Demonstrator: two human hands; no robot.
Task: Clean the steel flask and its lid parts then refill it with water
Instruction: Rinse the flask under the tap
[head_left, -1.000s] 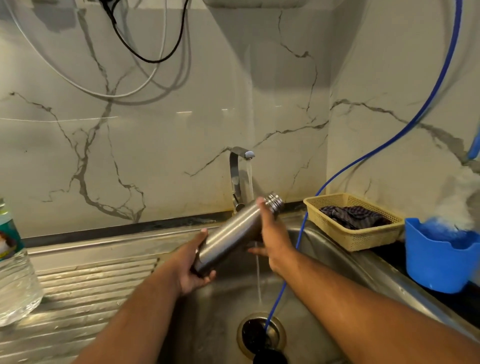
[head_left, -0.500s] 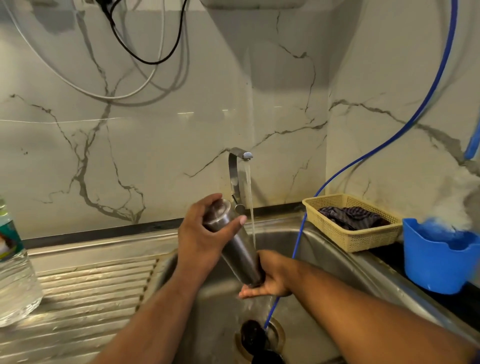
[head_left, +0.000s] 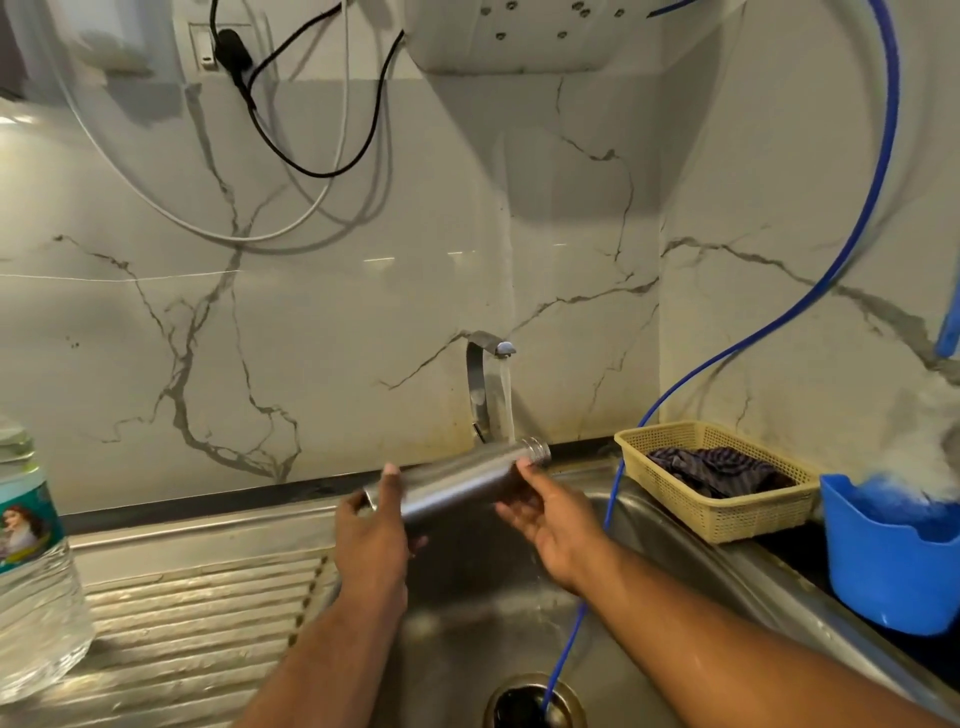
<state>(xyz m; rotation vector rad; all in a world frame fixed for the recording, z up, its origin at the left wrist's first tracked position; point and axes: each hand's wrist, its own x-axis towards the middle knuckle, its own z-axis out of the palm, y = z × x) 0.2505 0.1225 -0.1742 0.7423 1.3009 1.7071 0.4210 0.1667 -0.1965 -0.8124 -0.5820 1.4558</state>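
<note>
The steel flask lies almost level over the sink, its open threaded neck pointing right under the tap. Water runs from the tap onto the flask near the neck. My left hand grips the flask's base end, thumb over the top. My right hand cups the body below the neck, palm up, thumb on the steel. No lid parts are in sight.
A ribbed steel draining board lies left of the sink, with a large plastic water bottle at the far left. A blue hose drops into the drain. On the right stand a yellow basket holding a dark cloth and a blue tub.
Half a second ago the flask stood steeply tilted with its neck down in my right hand. It has swung back to nearly level, neck to the right under the stream.
</note>
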